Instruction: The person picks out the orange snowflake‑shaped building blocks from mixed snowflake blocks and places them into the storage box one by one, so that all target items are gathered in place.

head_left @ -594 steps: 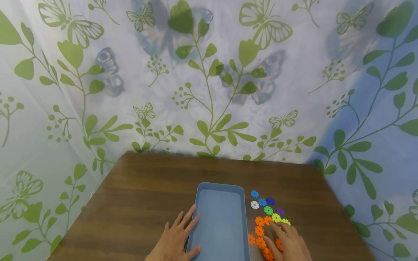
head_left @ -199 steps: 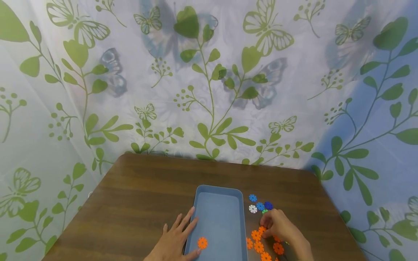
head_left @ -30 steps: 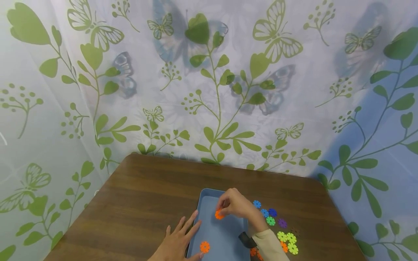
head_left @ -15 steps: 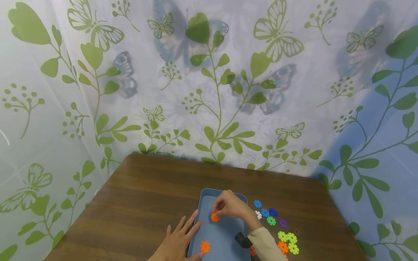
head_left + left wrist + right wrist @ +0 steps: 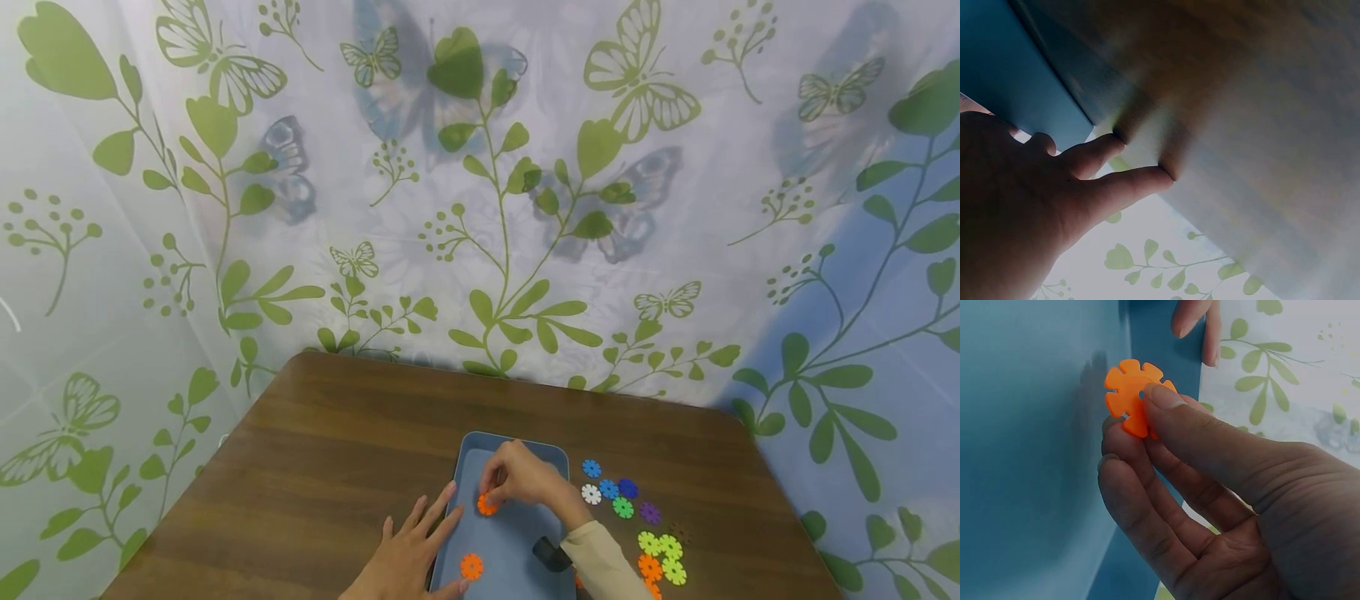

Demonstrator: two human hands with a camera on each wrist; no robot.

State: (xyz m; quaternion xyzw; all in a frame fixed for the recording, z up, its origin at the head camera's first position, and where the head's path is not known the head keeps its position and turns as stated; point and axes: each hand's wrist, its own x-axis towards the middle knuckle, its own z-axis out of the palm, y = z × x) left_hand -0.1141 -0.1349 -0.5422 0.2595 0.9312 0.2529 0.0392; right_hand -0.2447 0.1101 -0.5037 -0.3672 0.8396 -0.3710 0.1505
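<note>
A blue-grey rectangular tray [image 5: 513, 533] lies on the brown table. My right hand [image 5: 521, 477] is over the tray and pinches an orange notched plastic disc [image 5: 1124, 394] between thumb and fingers. In the right wrist view the disc faces the camera, close to the tray's surface, with its lower part behind the thumb. A second orange disc [image 5: 472, 567] lies flat in the tray, near its left side. My left hand [image 5: 405, 554] has its fingers spread, with fingertips at the tray's left rim. Two of its fingers [image 5: 1129, 187] extend straight in the left wrist view.
Right of the tray lie more notched discs: blue [image 5: 591, 468], white [image 5: 591, 494], green [image 5: 622, 507], purple [image 5: 649, 512], several yellow-green [image 5: 670, 547] and orange [image 5: 650, 567]. A leaf-patterned curtain [image 5: 420, 208] hangs behind the table [image 5: 360, 433]. A black device [image 5: 551, 552] sits at the right wrist.
Over the last second my right hand has moved left and slightly nearer with the orange disc. Earlier it was among the discs, and 19.8 seconds ago the tray held none. My left hand stays at the rim.
</note>
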